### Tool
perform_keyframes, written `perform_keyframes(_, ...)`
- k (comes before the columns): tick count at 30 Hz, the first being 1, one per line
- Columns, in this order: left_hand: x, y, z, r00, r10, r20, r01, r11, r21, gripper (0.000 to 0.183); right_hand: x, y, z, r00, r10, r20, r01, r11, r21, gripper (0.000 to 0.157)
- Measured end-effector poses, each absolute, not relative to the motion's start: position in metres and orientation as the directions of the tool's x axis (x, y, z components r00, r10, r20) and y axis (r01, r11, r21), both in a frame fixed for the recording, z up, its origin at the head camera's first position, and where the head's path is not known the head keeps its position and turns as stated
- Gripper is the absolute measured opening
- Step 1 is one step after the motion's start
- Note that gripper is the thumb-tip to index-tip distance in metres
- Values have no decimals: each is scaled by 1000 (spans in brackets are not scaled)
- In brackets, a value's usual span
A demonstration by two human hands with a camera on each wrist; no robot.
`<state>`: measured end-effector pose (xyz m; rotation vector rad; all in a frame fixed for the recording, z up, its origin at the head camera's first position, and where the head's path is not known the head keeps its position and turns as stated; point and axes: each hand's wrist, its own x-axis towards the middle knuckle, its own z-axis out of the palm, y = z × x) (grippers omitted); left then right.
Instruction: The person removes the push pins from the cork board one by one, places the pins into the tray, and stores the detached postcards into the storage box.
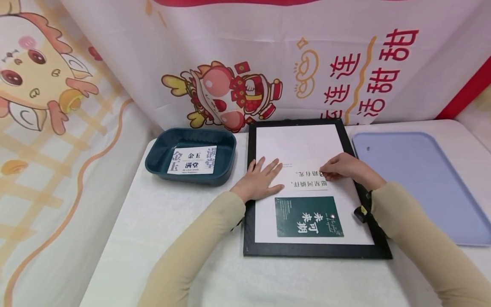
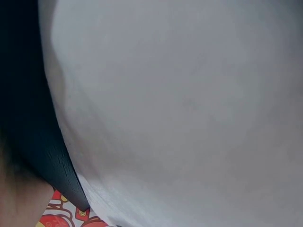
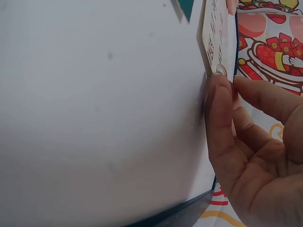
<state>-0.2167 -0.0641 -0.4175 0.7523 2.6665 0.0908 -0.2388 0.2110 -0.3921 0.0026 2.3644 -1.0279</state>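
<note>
A white card point(image 1: 307, 184) with black lettering lies on the white, black-framed board point(image 1: 295, 140). My right hand point(image 1: 347, 167) pinches the card's right edge, thumb and fingertips together; in the right wrist view the same card point(image 3: 215, 35) shows end-on at the fingertips. My left hand point(image 1: 261, 181) rests with spread fingers on the board's left side, its fingertips close to the card's left edge. Below the white card lies a dark green card point(image 1: 308, 216) with white lettering. The left wrist view shows mostly white board surface point(image 2: 180, 104) and black frame.
Left of the board stands a dark teal tub point(image 1: 226, 170) with a lettered card point(image 1: 192, 160) inside. At the right is a pale blue tray point(image 1: 418, 170). A small black piece point(image 1: 360, 214) sits on the frame's right side. A printed cloth point(image 1: 291, 55) hangs behind.
</note>
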Motion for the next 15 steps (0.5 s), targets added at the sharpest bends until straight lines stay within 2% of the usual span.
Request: perform_keyframes(15,-216,-63,-417,-793,512,-329,490,858,153,73,-241,211,-391,-831,-214,-514,245,688,-683,38)
